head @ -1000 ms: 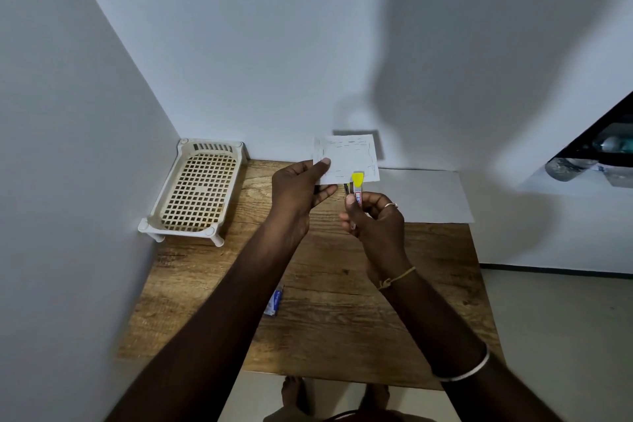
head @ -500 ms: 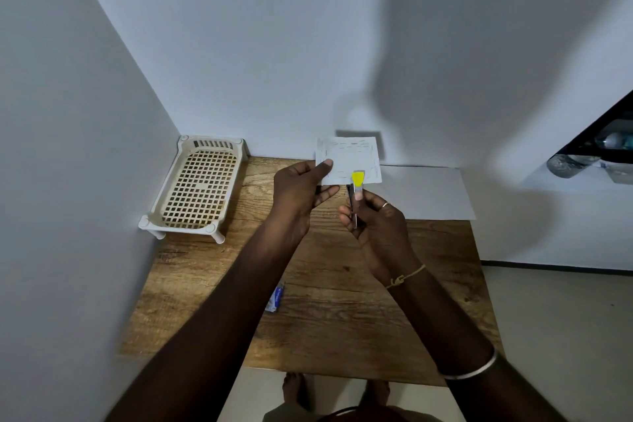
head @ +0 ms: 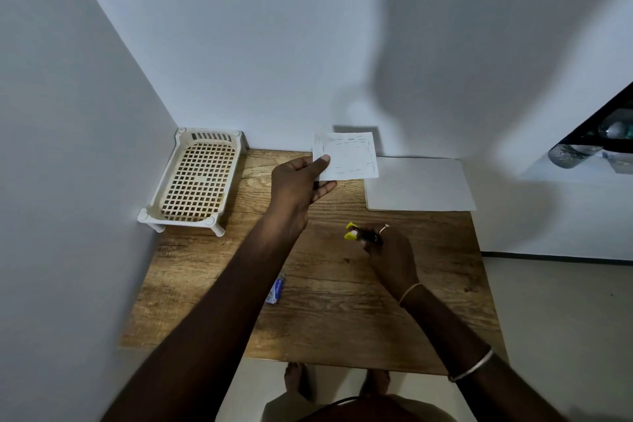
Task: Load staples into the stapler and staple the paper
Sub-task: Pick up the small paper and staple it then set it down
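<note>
My left hand (head: 301,187) pinches a small white paper (head: 347,156) by its left edge and holds it up near the back of the wooden table (head: 325,284). Rows of staples run along the paper's borders. My right hand (head: 388,250) is lower, just above the table's middle, closed around a small black stapler with yellow tips (head: 359,235) that points left. A small blue staple box (head: 276,291) lies on the table partly under my left forearm.
A cream perforated plastic tray (head: 197,178) stands at the back left corner against the walls. A stack of white sheets (head: 419,183) lies at the back right. Walls close the left and back sides. My bare feet show below the front edge.
My right hand has pulled the stapler away from the paper, down and to the right toward the table. The left hand keeps the paper raised, shifted slightly back.
</note>
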Motion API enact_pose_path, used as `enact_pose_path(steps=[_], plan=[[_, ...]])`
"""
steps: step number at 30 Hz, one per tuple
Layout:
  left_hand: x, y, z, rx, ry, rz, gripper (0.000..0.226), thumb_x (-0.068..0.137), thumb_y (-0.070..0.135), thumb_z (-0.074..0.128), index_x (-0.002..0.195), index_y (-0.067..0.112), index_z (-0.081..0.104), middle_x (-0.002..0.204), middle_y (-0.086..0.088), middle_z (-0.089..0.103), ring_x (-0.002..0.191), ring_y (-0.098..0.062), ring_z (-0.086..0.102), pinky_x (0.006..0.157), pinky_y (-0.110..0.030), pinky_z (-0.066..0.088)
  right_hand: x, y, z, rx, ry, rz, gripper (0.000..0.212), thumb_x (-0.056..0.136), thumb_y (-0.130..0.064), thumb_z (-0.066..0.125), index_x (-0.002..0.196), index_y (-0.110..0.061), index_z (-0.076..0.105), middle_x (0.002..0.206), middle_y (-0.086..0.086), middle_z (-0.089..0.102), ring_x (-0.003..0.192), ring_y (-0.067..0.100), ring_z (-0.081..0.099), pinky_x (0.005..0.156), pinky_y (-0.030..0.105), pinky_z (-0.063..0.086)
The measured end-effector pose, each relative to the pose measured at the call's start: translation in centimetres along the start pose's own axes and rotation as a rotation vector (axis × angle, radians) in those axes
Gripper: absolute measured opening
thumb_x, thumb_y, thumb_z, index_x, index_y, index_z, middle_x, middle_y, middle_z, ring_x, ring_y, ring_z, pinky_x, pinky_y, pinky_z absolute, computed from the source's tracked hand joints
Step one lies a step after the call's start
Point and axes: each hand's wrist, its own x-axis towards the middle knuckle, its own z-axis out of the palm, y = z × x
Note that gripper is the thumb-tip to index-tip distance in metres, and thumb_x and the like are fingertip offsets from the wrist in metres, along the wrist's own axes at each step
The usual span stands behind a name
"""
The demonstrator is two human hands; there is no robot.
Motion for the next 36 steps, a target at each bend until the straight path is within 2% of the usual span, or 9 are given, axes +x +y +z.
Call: enact_pose_path(steps=[5, 19, 23, 25, 27, 29, 31, 33, 36], plan=[[-0.1, -0.5, 0.0, 0.009, -0.007, -0.009, 0.011, 0.089, 0.01, 0.076, 0.094, 0.001, 0.072, 0.102, -0.017, 0.078, 0.094, -0.029, 0.076, 0.069, -0.03, 0.062, -0.7, 2.7, 1.3, -0.3, -0.168, -0.085, 0.032, 0.089, -0.009, 0.065, 0.119, -0.02, 0.072, 0.112, 0.002, 0.069, 0.105, 0.02, 0.061, 0.087, 0.032, 0.051], [0.0, -0.5, 0.1, 0.012, 0.0, -0.015, 0.011, 0.089, 0.01, 0.076, 0.092, 0.0, 0.071, 0.1, -0.017, 0.078, 0.089, -0.028, 0.077, 0.071, -0.032, 0.064, -1.7, 5.6, 3.0, -0.327, -0.249, -0.101, 0.032, 0.085, -0.012, 0.07, 0.116, -0.021, 0.072, 0.111, 0.001, 0.065, 0.107, 0.022, 0.057, 0.084, 0.033, 0.047], [0.0, -0.4, 0.1, 0.011, -0.011, -0.015, 0.014, 0.089, 0.01, 0.076, 0.095, -0.002, 0.071, 0.1, -0.017, 0.078, 0.09, -0.027, 0.077, 0.07, -0.031, 0.063, -1.2, 4.7, 2.4, -0.435, -0.257, -0.14, 0.042, 0.087, -0.03, 0.071, 0.128, -0.021, 0.065, 0.124, 0.001, 0.064, 0.115, 0.021, 0.055, 0.094, 0.035, 0.045], [0.0, -0.4, 0.1, 0.014, -0.009, -0.012, 0.016, 0.089, 0.01, 0.076, 0.097, -0.003, 0.071, 0.1, -0.017, 0.078, 0.09, -0.027, 0.077, 0.071, -0.032, 0.063, -0.5, 3.1, 1.5, -0.33, -0.173, -0.104, 0.038, 0.091, -0.034, 0.068, 0.125, -0.018, 0.068, 0.121, 0.003, 0.067, 0.113, 0.019, 0.057, 0.095, 0.034, 0.044], [0.1, -0.3, 0.0, 0.015, -0.004, -0.009, 0.015, 0.089, 0.009, 0.075, 0.097, -0.004, 0.071, 0.101, -0.018, 0.077, 0.09, -0.028, 0.077, 0.073, -0.033, 0.064, 0.5, 0.5, 0.2, -0.046, -0.045, 0.003, 0.021, 0.097, -0.037, 0.061, 0.104, -0.022, 0.072, 0.097, -0.003, 0.071, 0.091, 0.008, 0.062, 0.082, 0.029, 0.046], [0.1, -0.3, -0.1, 0.018, -0.005, -0.008, 0.013, 0.089, 0.009, 0.075, 0.095, -0.003, 0.071, 0.101, -0.018, 0.077, 0.091, -0.028, 0.077, 0.074, -0.033, 0.064, 2.2, -2.6, -1.3, 0.41, 0.049, 0.202, 0.031, 0.101, -0.044, 0.052, 0.088, -0.021, 0.069, 0.078, -0.001, 0.071, 0.074, 0.008, 0.066, 0.069, 0.035, 0.054], [0.1, -0.3, -0.1, 0.021, -0.006, -0.007, 0.012, 0.09, 0.009, 0.075, 0.094, -0.002, 0.071, 0.101, -0.018, 0.077, 0.091, -0.028, 0.077, 0.075, -0.034, 0.064, 4.0, -5.2, -2.9, 0.819, 0.082, 0.378, 0.045, 0.1, -0.053, 0.048, 0.096, -0.016, 0.071, 0.082, 0.007, 0.076, 0.073, 0.019, 0.072, 0.068, 0.036, 0.06], [0.1, -0.4, -0.1, 0.025, -0.003, -0.003, 0.013, 0.089, 0.009, 0.075, 0.095, -0.003, 0.071, 0.1, -0.018, 0.077, 0.091, -0.028, 0.077, 0.074, -0.035, 0.064, 5.6, -6.8, -4.4, 0.942, 0.081, 0.41, 0.05, 0.096, -0.061, 0.05, 0.1, -0.016, 0.073, 0.084, 0.012, 0.077, 0.074, 0.025, 0.075, 0.067, 0.035, 0.062], [0.1, -0.5, -0.1, 0.018, -0.002, 0.001, 0.012, 0.089, 0.009, 0.075, 0.094, -0.002, 0.071, 0.098, -0.017, 0.078, 0.09, -0.026, 0.077, 0.072, -0.033, 0.064, 6.5, -8.1, -5.4, 0.923, 0.104, 0.341, 0.036, 0.09, -0.052, 0.067, 0.095, -0.018, 0.076, 0.086, 0.011, 0.078, 0.078, 0.028, 0.077, 0.067, 0.034, 0.063]])
